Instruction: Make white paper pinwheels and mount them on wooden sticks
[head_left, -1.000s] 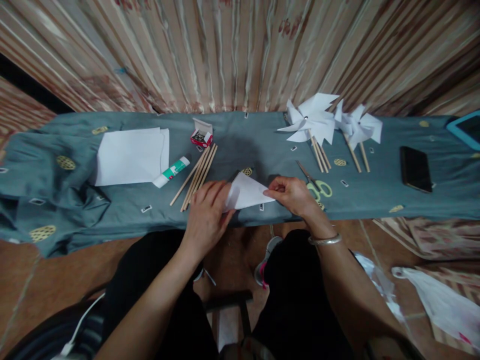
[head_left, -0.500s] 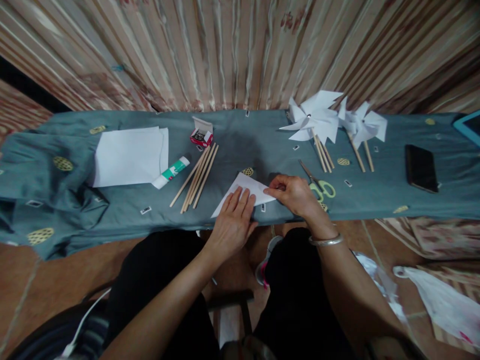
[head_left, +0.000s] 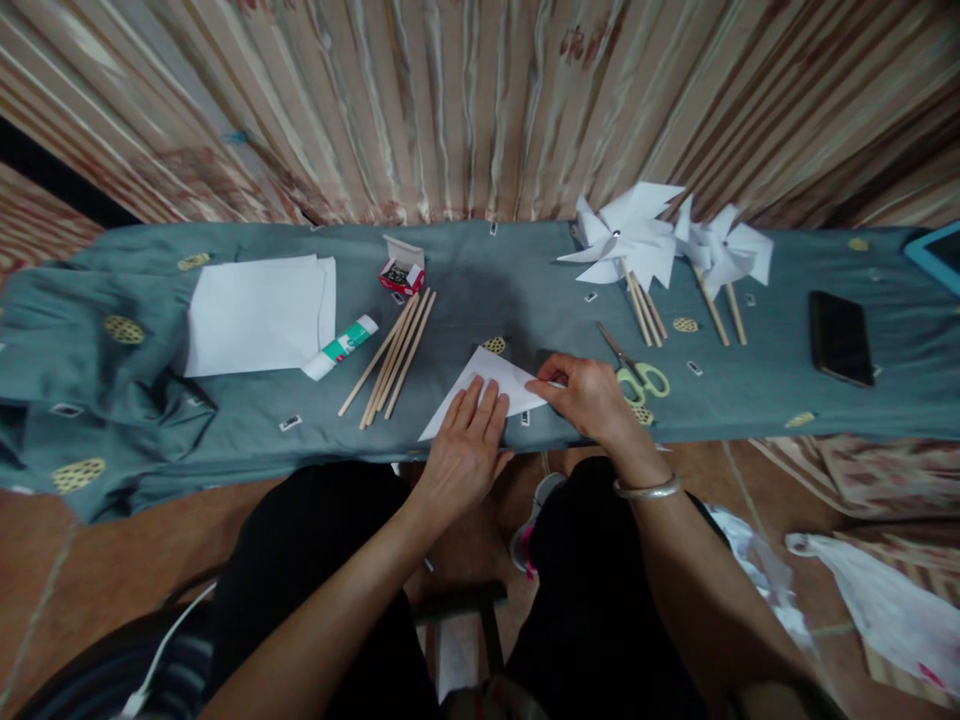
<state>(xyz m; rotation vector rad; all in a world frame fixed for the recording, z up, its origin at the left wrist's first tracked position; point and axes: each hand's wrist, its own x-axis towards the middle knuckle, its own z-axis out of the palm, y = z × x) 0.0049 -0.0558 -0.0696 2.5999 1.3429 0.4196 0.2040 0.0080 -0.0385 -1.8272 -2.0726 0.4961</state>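
A pleated, striped curtain [head_left: 480, 110] fills the back of my feed, and below it I have a narrow surface under a grey-green patterned cloth [head_left: 750, 390]. Off to the left I see white paper sheets [head_left: 255, 315], overlapping and lying flat. At the right, toward the curtain, I get white paper pinwheels [head_left: 637, 235] on wooden sticks, overlapping too much for me to count. Near the cloth's front edge, in the middle of my view, lies a folded white paper triangle [head_left: 517, 383]. The wearer's left hand [head_left: 463, 450] rests on it palm down, fingers straight and close together. The right hand [head_left: 589, 393] pinches its right corner between thumb and forefinger. Left of the triangle I make out a loose bundle of bare wooden sticks [head_left: 390, 361]; a black smartphone [head_left: 840, 337] lies well apart at the right. A green-and-white glue stick [head_left: 345, 345] touches the sheets, and green-handled scissors [head_left: 636, 370] lie just beside the right hand. Smallest is an open red-and-white box [head_left: 405, 283], its contents too small for me to name.
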